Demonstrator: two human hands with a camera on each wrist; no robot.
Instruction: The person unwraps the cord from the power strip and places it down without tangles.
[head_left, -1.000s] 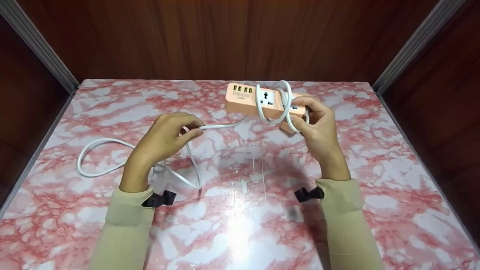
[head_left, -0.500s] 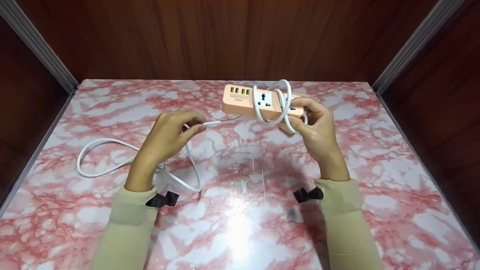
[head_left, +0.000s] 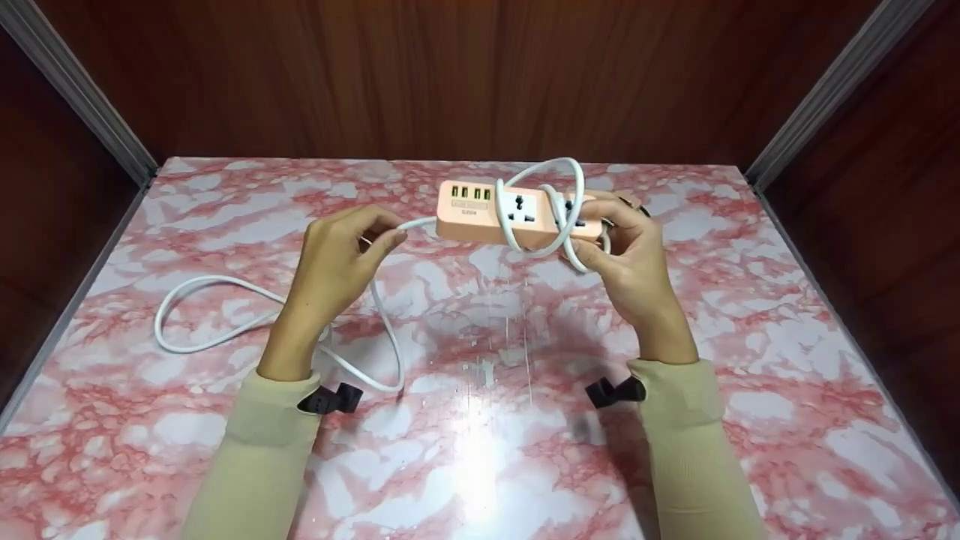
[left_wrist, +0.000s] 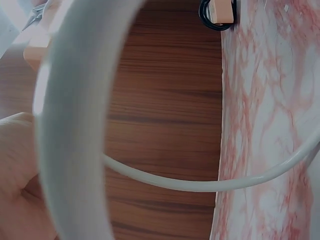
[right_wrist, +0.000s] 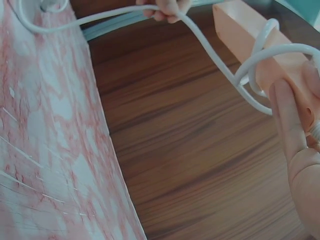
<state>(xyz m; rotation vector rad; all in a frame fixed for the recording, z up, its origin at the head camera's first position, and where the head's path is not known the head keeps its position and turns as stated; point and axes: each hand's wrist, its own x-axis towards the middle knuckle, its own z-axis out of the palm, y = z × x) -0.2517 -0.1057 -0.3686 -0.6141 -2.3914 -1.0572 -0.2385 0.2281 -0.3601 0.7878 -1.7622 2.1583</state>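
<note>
Raised above the table in the head view is a peach power strip (head_left: pixel 469 225) with white sockets and USB ports. My right hand (head_left: pixel 634 259) grips its right end, and in the right wrist view the fingers (right_wrist: pixel 285 110) lie along its side. A white cord (head_left: pixel 501 217) loops loosely around the strip. Left of the strip, my left hand (head_left: pixel 341 251) pinches that cord between thumb and fingertips. From there the cord drops to the table and forms a loop at the left. In the left wrist view a close, blurred stretch of cord (left_wrist: pixel 75 120) covers part of the hand.
The marbled pink and white table (head_left: pixel 750 450) is bounded by dark wood panels (head_left: pixel 450 75) at the back and sides. A small peach block with a black cord (left_wrist: pixel 222 11) lies near the table edge in the left wrist view, mostly hidden behind my right hand in the head view.
My left hand has risen slightly, bringing the pinched cord up beside the strip's left end. The strip has shifted a little left and down, its left end lowered most.
</note>
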